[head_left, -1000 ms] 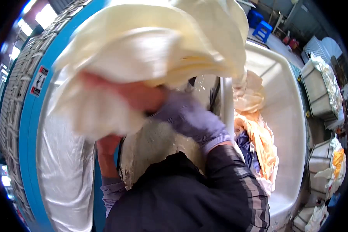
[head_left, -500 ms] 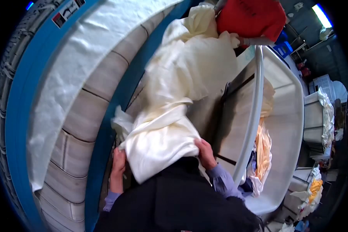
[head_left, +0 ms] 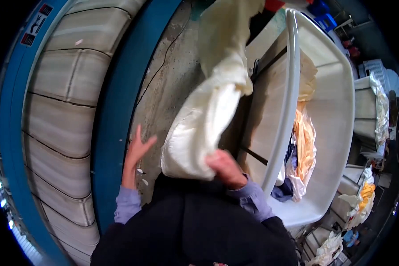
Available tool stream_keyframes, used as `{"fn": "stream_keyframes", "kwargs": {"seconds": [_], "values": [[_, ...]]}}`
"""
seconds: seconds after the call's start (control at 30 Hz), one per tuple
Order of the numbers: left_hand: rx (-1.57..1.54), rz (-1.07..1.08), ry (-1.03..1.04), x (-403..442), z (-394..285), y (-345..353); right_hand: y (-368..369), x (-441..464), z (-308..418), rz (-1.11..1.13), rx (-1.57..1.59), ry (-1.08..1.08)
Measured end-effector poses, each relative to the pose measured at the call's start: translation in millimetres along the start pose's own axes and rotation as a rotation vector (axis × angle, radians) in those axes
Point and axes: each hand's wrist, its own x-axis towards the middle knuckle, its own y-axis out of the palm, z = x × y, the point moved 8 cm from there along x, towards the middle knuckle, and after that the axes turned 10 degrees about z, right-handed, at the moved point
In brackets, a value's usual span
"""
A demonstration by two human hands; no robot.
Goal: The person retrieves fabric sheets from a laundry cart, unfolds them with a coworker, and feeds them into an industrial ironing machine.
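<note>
A long cream cloth [head_left: 199,119] hangs bunched in front of my body and stretches up to the top of the view. My right hand [head_left: 227,167] grips its lower right corner, somewhat blurred. To the left of the cloth, my left hand [head_left: 139,146] is empty, with its fingers spread and apart from the fabric. The cloth's far end runs up toward a bit of a person's red clothing [head_left: 274,4], and how it is held there is not visible.
On the left runs a padded belt [head_left: 60,111] with a blue frame [head_left: 115,97]. At the right stands a white tub [head_left: 332,133] holding orange and dark cloths [head_left: 303,150]. Beyond it are more bins [head_left: 365,111] of fabric and a blue stool [head_left: 326,21].
My left hand has let go of the cloth and opened. The cloth has narrowed and shifted, with my right hand still on its corner. The person in red has mostly left view.
</note>
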Motion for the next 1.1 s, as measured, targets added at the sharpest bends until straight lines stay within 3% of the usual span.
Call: {"fn": "stream_keyframes", "kwargs": {"seconds": [0.03, 0.1, 0.13, 0.17, 0.2, 0.27, 0.3, 0.33, 0.37, 0.4, 0.47, 0.53, 0.57, 0.63, 0.7, 0.73, 0.77, 0.8, 0.87, 0.93, 1.0, 1.03, 1.1], "values": [[-0.158, 0.002, 0.022, 18, -7, 2, 30, 7, 6, 0.109, -0.035, 0.077], [-0.64, 0.24, -0.024, 40, -38, 22, 83, 26, 36, 0.413, -0.226, -0.109], [-0.811, 0.356, 0.02, 29, -62, 33, 87, 36, 41, 0.357, -0.242, -0.265], [-0.937, 0.395, 0.06, 19, -87, 36, 81, 40, 38, 0.318, -0.151, -0.234], [-1.059, 0.375, 0.094, 12, -108, 34, 72, 45, 36, 0.281, -0.064, -0.204], [-1.291, 0.165, 0.1, 6, -132, 9, 24, 35, 52, -0.089, -0.158, -0.425], [-1.288, 0.042, 0.068, 10, -136, -12, -8, 29, 56, -0.211, -0.247, -0.4], [-0.634, 0.097, 0.019, 60, -58, -22, -46, 19, 61, -0.333, -0.33, -0.369], [-0.254, -0.029, -0.453, 39, -96, -91, -77, 14, 67, -0.362, -0.12, -0.441], [-0.517, -0.402, -0.121, 17, -115, -143, -96, 9, 75, -0.391, 0.169, -0.469], [-0.732, -0.613, 0.339, -19, -137, -200, -142, 17, 75, -0.383, 0.048, -0.479], [-0.913, -0.637, 0.294, -42, -136, -224, -142, 23, 85, -0.363, -0.116, -0.456], [-0.934, -0.545, 0.299, -57, -170, -218, -142, 27, 79, -0.349, -0.108, -0.453], [-0.901, -0.271, 0.425, -69, -192, -182, -145, 33, 72, -0.477, -0.571, -0.393], [-0.699, 0.091, 0.267, -81, -205, -139, -145, 29, 64, -0.549, -0.718, -0.375], [-0.756, 0.055, 0.162, -91, -201, -127, -146, 24, 59, -0.632, -0.866, -0.347], [-0.804, 0.012, 0.148, -101, -191, -123, -154, 31, 41, -0.543, -0.623, -0.263], [-0.86, -0.083, 0.166, -114, -186, -121, -150, 32, 42, -0.534, -0.619, -0.251], [-0.859, -0.156, 0.189, -139, -189, -117, -111, 58, 21, -0.033, 0.472, -0.13], [-0.764, -0.096, 0.235, -134, -212, -111, -62, 84, 45, 0.23, 0.636, -0.166], [-0.369, -0.119, 0.184, -109, -210, -100, -6, 100, 89, 0.587, 0.882, -0.284], [-0.394, -0.135, 0.159, -94, -207, -94, 6, 96, 107, 0.599, 0.886, -0.273], [-0.451, -0.203, 0.198, -70, -193, -87, 2, 93, 146, 0.228, 0.357, -0.523]]}}
